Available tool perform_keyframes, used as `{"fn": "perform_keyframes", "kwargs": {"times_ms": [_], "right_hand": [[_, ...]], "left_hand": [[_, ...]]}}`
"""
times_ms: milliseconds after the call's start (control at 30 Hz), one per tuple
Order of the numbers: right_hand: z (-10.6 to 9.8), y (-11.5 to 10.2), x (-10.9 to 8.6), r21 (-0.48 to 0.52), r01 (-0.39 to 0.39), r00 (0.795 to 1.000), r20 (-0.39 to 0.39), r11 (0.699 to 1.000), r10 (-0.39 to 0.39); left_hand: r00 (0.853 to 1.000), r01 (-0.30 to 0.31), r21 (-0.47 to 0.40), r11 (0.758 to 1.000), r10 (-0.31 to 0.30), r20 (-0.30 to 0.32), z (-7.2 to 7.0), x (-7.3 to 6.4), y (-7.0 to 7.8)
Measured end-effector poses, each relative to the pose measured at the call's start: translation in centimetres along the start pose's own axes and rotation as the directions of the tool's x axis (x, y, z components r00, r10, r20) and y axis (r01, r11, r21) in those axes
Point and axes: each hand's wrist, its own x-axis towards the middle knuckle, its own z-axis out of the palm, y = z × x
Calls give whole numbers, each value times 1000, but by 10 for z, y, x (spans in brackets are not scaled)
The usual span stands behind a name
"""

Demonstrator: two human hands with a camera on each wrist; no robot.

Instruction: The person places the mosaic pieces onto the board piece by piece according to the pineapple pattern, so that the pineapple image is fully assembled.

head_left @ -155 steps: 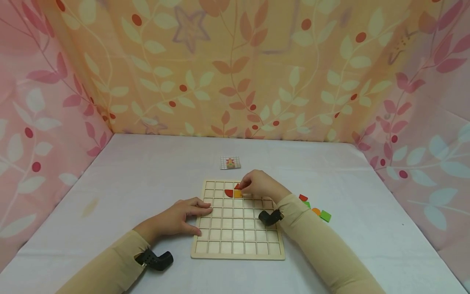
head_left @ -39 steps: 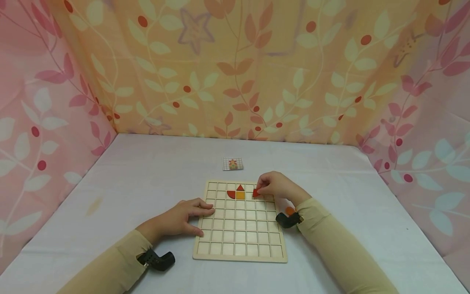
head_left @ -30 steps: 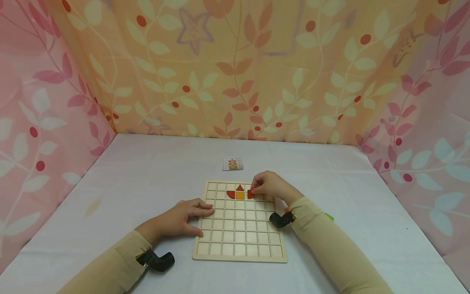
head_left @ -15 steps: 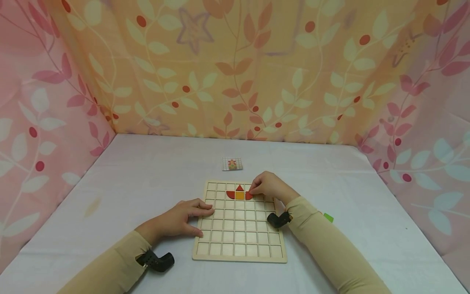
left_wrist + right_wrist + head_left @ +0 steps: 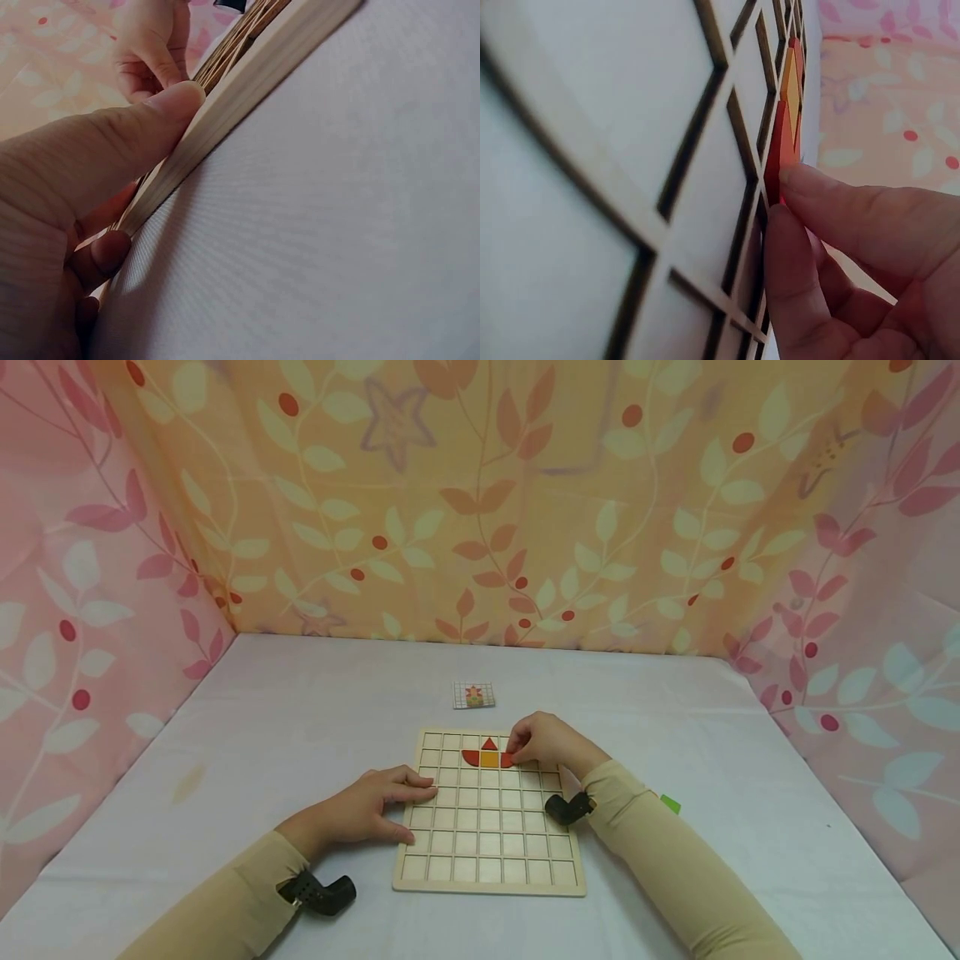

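My right hand (image 5: 553, 743) pinches a red quarter-circle tile (image 5: 506, 760) between thumb and finger, at the grid cell right of the yellow-orange square tile (image 5: 489, 759). In the right wrist view, the fingertips (image 5: 799, 180) are right at the edge of the red tile (image 5: 775, 157). Another red quarter-circle tile (image 5: 472, 758) sits left of the square, and a red triangle tile (image 5: 490, 744) above it. My left hand (image 5: 360, 806) rests at the left edge of the wooden grid board (image 5: 487, 891), fingers extended; its thumb (image 5: 135, 124) presses on the rim in the left wrist view.
Beyond the board lies a small card (image 5: 473, 695) printed with a coloured figure on a grid. A green tile (image 5: 671, 804) shows on the white-covered table (image 5: 750, 760) beside my right sleeve (image 5: 660, 860), which hides other loose pieces. Patterned cloth walls surround the table.
My right hand left the square tile, picked up a red quarter-circle tile from the right of the board, and slid it leftward beside the square. The left hand stayed at the board's edge.
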Motion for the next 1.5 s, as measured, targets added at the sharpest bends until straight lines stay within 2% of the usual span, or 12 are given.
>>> {"fn": "perform_keyframes", "kwargs": {"times_ms": [233, 533, 767, 1100, 1500], "right_hand": [[0, 0, 1, -10, 27, 1000, 10, 1000, -27], [-2, 3, 1, -5, 22, 1000, 11, 1000, -22], [-12, 11, -6, 70, 8, 1000, 16, 998, -9], [-34, 22, -28, 108, -28, 1000, 1, 994, 28], [-58, 58, -64, 171, 7, 1000, -26, 985, -2]], "left_hand": [[1000, -3, 18, 1000, 3, 3, 0, 0, -1], [1000, 1, 7, 1000, -1, 2, 2, 0, -4], [1000, 6, 2, 1000, -6, 4, 3, 0, -4], [1000, 10, 4, 1000, -10, 0, 3, 0, -4], [1000, 5, 21, 1000, -5, 4, 2, 0, -3]]}}
